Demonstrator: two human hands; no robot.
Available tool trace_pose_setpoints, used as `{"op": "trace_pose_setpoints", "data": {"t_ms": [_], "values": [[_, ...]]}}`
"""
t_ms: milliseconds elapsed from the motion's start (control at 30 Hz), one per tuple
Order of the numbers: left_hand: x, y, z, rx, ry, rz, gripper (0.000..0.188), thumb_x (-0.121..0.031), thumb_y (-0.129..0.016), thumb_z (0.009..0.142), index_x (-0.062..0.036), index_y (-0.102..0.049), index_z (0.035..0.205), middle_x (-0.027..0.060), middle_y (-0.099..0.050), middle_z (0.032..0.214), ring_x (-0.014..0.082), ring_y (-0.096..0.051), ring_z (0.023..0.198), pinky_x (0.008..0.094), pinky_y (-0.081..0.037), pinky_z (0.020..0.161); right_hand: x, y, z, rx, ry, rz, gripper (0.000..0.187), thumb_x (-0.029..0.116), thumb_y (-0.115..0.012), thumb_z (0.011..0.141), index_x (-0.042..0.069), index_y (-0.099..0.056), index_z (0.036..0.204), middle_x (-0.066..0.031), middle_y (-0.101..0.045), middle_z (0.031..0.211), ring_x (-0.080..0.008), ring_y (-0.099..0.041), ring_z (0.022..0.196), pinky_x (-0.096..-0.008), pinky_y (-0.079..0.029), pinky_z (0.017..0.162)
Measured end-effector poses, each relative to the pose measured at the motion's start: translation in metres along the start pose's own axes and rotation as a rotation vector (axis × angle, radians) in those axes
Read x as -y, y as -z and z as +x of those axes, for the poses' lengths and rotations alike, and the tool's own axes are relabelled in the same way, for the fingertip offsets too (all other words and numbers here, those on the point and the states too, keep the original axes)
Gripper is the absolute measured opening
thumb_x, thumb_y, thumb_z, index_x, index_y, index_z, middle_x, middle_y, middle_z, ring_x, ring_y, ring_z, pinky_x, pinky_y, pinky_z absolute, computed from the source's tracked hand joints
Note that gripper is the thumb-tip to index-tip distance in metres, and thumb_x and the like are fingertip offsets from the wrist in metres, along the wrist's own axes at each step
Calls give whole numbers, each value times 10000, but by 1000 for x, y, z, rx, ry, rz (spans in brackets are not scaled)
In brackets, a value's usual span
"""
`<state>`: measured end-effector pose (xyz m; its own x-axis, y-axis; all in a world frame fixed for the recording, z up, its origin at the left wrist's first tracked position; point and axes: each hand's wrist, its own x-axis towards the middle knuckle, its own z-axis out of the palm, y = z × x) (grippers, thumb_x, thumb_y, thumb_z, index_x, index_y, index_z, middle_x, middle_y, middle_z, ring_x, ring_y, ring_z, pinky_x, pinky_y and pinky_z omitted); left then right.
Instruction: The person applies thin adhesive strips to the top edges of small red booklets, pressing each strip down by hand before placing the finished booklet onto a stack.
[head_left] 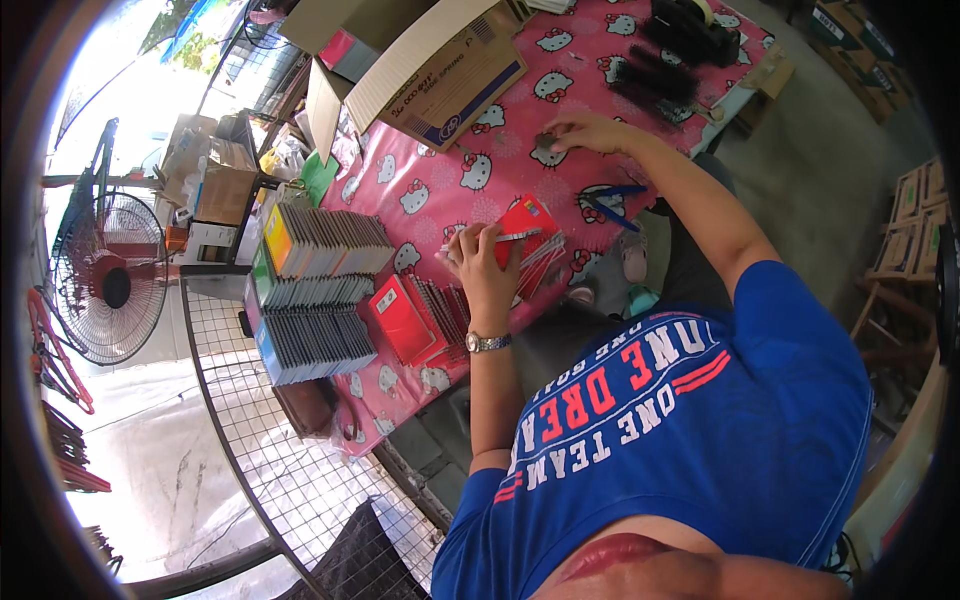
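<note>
red booklets (524, 216) beside left hand (487, 262); right hand (582, 134) well apart

2 bare forearms (694, 186) reach out apart, the left hand (484, 264) with curled fingers, the right hand (590, 132) with bent ones.

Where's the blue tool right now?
In the head view, the blue tool lies right of the middle, on the pink tablecloth, below the right hand and right of some red books.
</note>
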<state>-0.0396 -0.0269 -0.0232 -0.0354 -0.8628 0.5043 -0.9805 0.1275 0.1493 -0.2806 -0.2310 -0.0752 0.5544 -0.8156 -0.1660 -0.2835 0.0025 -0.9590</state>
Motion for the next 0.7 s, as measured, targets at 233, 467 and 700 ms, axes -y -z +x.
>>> {"op": "trace_pose_setpoints", "data": {"t_ms": [233,467,700], "values": [[-6,-10,6,36,13,-177,367,-303,-803,725,-109,-647,995,75,-608,1008,310,-530,1040,459,-370,936,82,-37,-13,791,160,-583,560,329,-679,810,109,-592,1318,-1,-605,1238,-136,-546,1082,-302,-431,896],[0,-11,8,-17,40,-169,407,-313,-834,689,-82,-635,958,89,-618,993,324,-539,1010,464,-413,886,81,-42,-21,700,212,123,489,272,-691,734,-11,-666,1131,-88,-679,1066,-153,-630,926,-290,-477,839],[1,-6,14,1,51,-219,421,-300,-837,700,-52,-619,961,112,-609,973,335,-540,971,453,-426,878,80,-50,-18,769,243,670,379,262,-663,805,16,-675,1093,-52,-674,1031,-133,-610,967,-300,-454,862]]}}
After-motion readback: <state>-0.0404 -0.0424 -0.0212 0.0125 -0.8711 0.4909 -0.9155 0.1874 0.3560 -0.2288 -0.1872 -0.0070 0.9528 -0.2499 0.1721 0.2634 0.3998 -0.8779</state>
